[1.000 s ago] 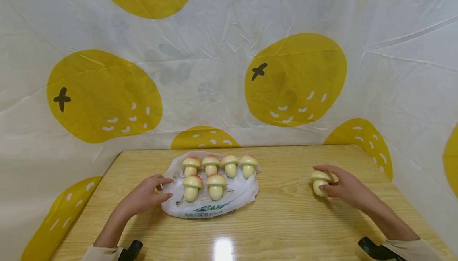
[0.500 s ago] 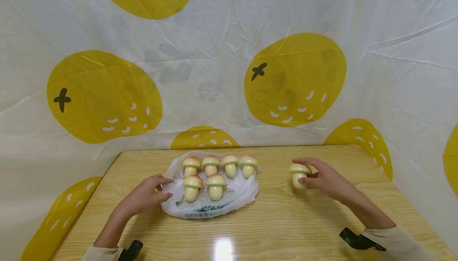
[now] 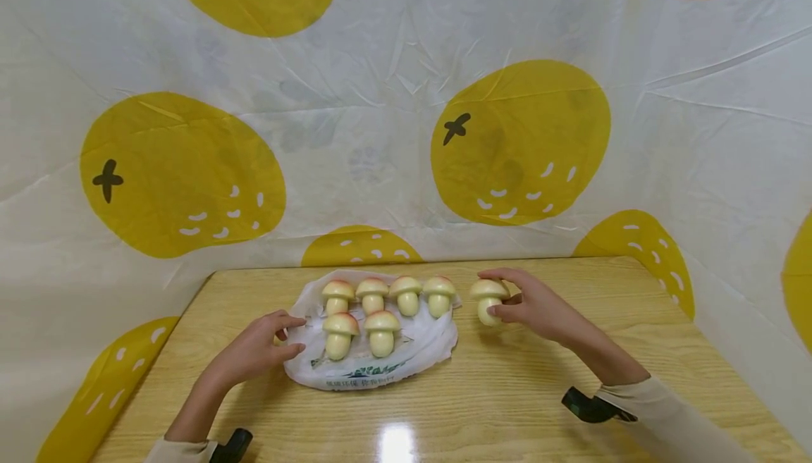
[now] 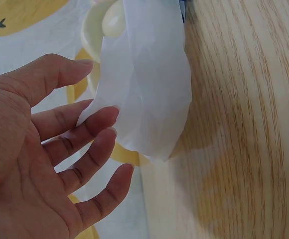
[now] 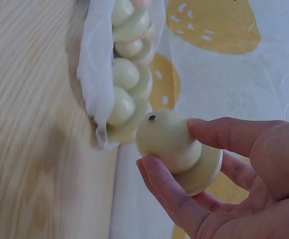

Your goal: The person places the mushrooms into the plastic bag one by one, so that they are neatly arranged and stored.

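Observation:
A white plastic bag [image 3: 412,361] with green print lies on the table, and several toy mushrooms [image 3: 381,340] with cream stems and pink-tinged caps sit on it in two rows. My left hand [image 3: 263,347] is at the bag's left edge, its thumb apart from loosely bent fingers; in the left wrist view the fingertips [image 4: 109,117] overlap the bag's rim. Just right of the bag, my right hand [image 3: 526,308] pinches another toy mushroom [image 3: 488,294] by its cap and stem. The right wrist view shows a small dark spot on that mushroom's rounded stem end.
Beneath everything is a wood-grain table [image 3: 482,406]. A white curtain [image 3: 374,167] with large yellow fruit prints hangs behind and along both sides of it. Dark straps with cameras sit on both wrists.
My right hand has carried its mushroom leftward from the right side of the table to beside the bag. My left hand and the mushrooms on the bag have stayed in place.

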The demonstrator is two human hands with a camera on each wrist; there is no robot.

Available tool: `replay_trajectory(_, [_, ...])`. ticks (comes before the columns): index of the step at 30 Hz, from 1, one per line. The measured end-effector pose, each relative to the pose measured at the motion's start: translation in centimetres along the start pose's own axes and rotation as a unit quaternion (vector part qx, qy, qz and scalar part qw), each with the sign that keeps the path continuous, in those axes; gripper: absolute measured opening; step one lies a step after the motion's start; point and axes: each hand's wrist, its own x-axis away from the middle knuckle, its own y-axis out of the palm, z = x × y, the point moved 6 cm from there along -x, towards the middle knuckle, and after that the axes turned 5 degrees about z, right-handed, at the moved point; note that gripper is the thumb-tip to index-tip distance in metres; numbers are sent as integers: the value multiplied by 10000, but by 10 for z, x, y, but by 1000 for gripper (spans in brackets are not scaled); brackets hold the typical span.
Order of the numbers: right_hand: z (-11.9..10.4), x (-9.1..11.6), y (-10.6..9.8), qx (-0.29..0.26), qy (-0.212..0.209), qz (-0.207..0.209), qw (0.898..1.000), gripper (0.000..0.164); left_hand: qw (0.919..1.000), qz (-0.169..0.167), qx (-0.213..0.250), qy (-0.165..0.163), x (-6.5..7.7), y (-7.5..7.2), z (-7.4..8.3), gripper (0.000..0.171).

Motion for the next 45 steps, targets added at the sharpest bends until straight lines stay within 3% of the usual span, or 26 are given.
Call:
replay_trajectory(21, [-18,-38,51,-154,-160,16,9998,59,10000,47,26,47,1,0,5,46])
replay_trajectory(31, [-22,-50,76,340,-488,88,9982,56,10000,-11,38,22,1,1,3,47])
replay_trajectory(45, [-21,-56,104,535,-508,255,9970,50,10000,-10,61,55,0,0,5,46])
